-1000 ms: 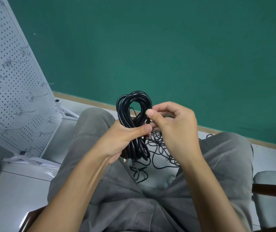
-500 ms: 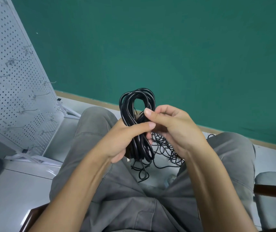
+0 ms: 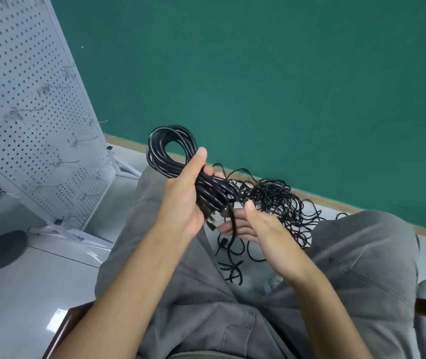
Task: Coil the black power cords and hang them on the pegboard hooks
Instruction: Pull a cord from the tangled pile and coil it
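Cord coil (image 3: 181, 167), glossy black and round in section, sits in the left hand (image 3: 183, 203), whose fingers and thumb clench around its gathered middle; an oval loop sticks up past the thumb. No brand or writing can be read. The right hand (image 3: 253, 229) is loosened, palm up, fingers straight under a strand hanging from the bundle. Beyond it a tangle of thin black cords (image 3: 281, 203) lies on the pale tiled floor (image 3: 38, 275) between grey-trousered knees. A white perforated metal pegboard (image 3: 25, 112) with wire hooks (image 3: 90, 138) leans at the floor's left edge.
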A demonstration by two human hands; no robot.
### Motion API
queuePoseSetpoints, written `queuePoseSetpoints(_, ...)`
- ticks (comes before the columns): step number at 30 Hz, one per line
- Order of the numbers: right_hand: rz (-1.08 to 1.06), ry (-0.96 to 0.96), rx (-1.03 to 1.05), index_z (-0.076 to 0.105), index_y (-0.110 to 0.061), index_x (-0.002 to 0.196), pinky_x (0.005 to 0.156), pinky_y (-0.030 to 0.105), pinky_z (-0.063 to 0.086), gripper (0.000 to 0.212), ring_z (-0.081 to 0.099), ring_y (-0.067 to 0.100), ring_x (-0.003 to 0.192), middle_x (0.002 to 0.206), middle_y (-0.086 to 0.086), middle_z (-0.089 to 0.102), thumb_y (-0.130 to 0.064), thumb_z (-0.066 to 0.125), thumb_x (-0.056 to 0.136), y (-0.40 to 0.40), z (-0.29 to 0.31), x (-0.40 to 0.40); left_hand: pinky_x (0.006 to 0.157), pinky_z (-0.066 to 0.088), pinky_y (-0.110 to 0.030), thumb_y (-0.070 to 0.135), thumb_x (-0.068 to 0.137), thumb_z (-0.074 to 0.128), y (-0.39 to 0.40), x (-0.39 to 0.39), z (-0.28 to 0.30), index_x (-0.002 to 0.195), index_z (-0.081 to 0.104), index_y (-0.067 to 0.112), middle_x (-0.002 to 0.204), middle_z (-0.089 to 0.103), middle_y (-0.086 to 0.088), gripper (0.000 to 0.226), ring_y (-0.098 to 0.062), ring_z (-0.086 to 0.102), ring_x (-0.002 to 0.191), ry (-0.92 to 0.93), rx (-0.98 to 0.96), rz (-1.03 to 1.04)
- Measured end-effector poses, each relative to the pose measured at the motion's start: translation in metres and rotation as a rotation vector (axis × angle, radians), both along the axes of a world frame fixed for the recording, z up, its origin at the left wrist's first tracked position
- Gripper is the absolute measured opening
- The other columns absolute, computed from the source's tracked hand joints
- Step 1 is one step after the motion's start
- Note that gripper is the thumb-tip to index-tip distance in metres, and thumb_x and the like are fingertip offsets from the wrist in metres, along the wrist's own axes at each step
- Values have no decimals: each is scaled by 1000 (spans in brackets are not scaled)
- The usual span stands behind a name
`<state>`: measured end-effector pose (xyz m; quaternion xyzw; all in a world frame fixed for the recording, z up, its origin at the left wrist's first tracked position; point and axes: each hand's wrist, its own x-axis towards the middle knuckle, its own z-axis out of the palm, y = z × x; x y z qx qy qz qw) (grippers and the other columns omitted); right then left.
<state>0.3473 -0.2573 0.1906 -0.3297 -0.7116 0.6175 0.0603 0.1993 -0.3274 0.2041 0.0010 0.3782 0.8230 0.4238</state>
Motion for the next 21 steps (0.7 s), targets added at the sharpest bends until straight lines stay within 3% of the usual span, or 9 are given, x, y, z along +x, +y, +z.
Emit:
queuePoseSetpoints(4, 59, -73, 24, 75, -19, 113, 108, 35, 44, 62, 72, 8, 101, 101, -5, 79, -59, 28, 100, 3, 1, 1, 61, 57, -30, 29, 99, 67, 1, -4, -6, 72, 56, 14, 66, 65, -3, 33, -17, 65, 59, 19, -100, 199)
queuePoseSetpoints(7, 87, -88, 51, 76, -14, 110, 97, 24, 47, 42, 71, 10, 100, 102, -3, 78, -34, 39, 109, 2, 3, 2, 62, 58, -36, 28, 97, 71, 0, -12, -10, 75, 56, 13, 67, 62, -3, 31, -20, 66, 60, 5, -152, 345)
queuePoseSetpoints(10, 153, -75, 69, 71, -14, 115, 98, 27, 50, 22, 72, 20, 98, 102, 7, 75, -15, 52, 105, 0, 0, 3, 71, 59, -44, 28, 97, 72, 0, -22, -16, 73, 57, 14, 58, 59, 3, 31, -21, 64, 59, 57, -212, 479)
queuePoseSetpoints(12, 233, -98, 60, 63, -30, 131, 93, 24, 52, 33, 71, 19, 83, 93, 2, 68, -12, 56, 104, -3, -1, 2, 81, 60, -59, 32, 93, 76, -1, -29, -24, 70, 63, 19, 62, 60, 2, 29, -26, 63, 67, 153, -258, 534)
queuePoseSetpoints(13, 274, -106, 81, 57, -35, 137, 82, 17, 51, 42, 63, 17, 73, 84, -6, 60, -10, 57, 103, -3, 1, 2, 84, 58, -64, 37, 88, 77, -1, -31, -27, 65, 67, 22, 64, 61, 2, 29, -27, 62, 71, 210, -276, 540)
queuePoseSetpoints(15, 331, -103, 194, 56, -35, 142, 72, 9, 41, 48, 50, 10, 70, 80, -16, 54, -7, 58, 102, -2, 10, 1, 86, 56, -66, 46, 80, 78, -1, -29, -31, 64, 70, 26, 68, 62, 0, 27, -28, 62, 74, 317, -307, 516)
queuePoseSetpoints(18, 377, -86, 402, 60, -28, 141, 96, 7, 41, 43, 60, -10, 106, 115, -19, 70, -8, 59, 103, 3, 32, -6, 78, 56, -58, 47, 84, 74, 1, -21, -38, 68, 63, 16, 68, 61, -18, 37, -29, 63, 71, 507, -355, 400)
queuePoseSetpoints(21, 352, -47, 465, 64, -27, 133, 103, 20, 46, 37, 64, -6, 112, 105, -20, 75, -7, 59, 102, 10, 52, -9, 64, 50, -47, 39, 90, 71, 4, -9, -38, 70, 54, -7, 67, 56, -31, 52, -25, 54, 63, 612, -310, 293)
